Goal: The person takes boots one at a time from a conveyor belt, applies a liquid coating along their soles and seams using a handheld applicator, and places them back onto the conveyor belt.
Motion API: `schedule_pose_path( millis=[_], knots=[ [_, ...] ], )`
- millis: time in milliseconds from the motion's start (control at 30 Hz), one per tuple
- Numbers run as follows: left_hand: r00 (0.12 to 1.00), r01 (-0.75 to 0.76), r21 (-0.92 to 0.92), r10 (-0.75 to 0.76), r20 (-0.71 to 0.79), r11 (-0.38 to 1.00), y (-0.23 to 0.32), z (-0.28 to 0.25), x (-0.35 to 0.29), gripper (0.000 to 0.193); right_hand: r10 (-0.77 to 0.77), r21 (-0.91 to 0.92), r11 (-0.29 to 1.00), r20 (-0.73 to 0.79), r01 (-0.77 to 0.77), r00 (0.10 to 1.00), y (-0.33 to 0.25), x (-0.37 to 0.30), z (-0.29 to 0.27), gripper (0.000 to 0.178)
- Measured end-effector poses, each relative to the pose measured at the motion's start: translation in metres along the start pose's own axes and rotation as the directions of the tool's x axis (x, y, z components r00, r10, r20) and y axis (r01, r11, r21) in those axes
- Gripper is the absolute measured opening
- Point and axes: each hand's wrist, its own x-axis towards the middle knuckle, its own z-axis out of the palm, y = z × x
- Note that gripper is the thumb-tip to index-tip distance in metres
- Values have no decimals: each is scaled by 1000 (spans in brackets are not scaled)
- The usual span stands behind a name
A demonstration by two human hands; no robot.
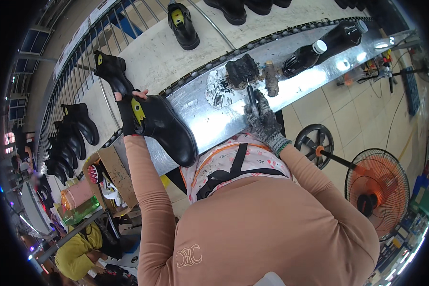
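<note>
A shiny black ankle boot (171,131), with a yellow tag at its opening, is held up on its side at the near edge of the metal work ledge. Gripping it by the shaft is my left hand (128,114), in a black covering that leaves the fingertips bare. My right hand (263,123) wears a stained grey knit glove and closes around a slim dark stick-shaped tool (251,95). The tool's tip points at a blackened sponge-like block (242,70); whether they touch I cannot tell. Beside the block lies a dirty brown brush-like piece (270,78).
Two dark bottles, a nearer one (301,59) and a farther one (342,40), rest on the metal ledge (214,119). More boots (182,26) stand on the pale conveyor (148,66). A cardboard box (117,174) is at left, an orange fan (376,190) at right. Another person (78,250) sits lower left.
</note>
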Motion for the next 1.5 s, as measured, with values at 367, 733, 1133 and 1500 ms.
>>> schedule_pose_path(
  millis=[367,733,1133,1500],
  knots=[
    [997,-63,27,64,-39,998,-5,-38,-13,77,-399,-585,751,-30,308,917,17,14,-14,55],
    [914,-244,649,395,-96,721,95,61,46,26,-400,-626,668,153,401,904,51,29,-24,58],
    [926,-214,972,337,169,101,-16,149,169,53,-465,-594,675,118,438,877,27,23,-21,47],
    [937,-222,909,334,99,353,-11,99,160,34,-447,-583,670,177,459,877,34,25,-23,49]
  ],
)
